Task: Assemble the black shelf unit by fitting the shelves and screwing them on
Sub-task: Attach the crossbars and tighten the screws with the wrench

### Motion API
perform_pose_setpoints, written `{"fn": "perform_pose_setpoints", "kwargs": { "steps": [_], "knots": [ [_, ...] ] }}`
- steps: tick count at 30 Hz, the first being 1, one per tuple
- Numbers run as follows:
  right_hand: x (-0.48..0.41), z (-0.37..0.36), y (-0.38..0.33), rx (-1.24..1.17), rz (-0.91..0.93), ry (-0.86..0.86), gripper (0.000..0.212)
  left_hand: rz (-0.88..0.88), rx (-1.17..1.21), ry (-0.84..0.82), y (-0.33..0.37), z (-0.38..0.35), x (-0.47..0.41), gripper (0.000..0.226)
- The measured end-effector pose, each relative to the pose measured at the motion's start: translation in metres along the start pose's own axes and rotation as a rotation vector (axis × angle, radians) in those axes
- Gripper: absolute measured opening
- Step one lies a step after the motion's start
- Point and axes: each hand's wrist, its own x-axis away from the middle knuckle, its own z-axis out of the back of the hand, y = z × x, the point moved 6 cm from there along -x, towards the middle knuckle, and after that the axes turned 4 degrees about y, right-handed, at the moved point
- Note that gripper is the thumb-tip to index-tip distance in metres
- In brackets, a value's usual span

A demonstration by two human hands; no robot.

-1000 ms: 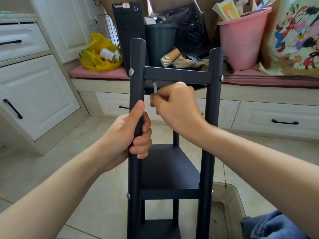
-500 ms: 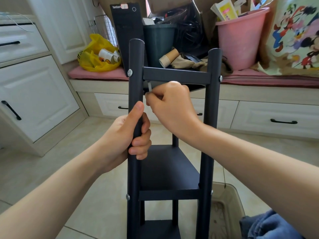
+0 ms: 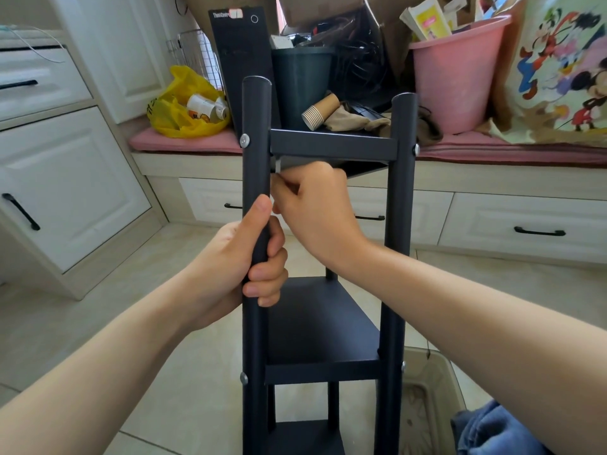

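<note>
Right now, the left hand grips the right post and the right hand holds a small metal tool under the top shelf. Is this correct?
Not quite. In the head view the left hand grips the left post, not the right one. The right hand does hold a small metal tool under the top shelf.

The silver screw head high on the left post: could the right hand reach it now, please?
Probably yes: the screw head sits uncovered; the right hand, pinching a small metal tool, is just below, and the left hand grips the post lower.
</note>
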Motion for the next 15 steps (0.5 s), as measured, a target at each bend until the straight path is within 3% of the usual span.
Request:
{"fn": "perform_pose_setpoints", "kwargs": {
  "steps": [15],
  "knots": [
    [-0.004, -0.017, 0.005, -0.136, -0.031, 0.051, 0.035, 0.011, -0.008, 0.007, 0.001, 0.003, 0.001, 0.055]
  ]
}}
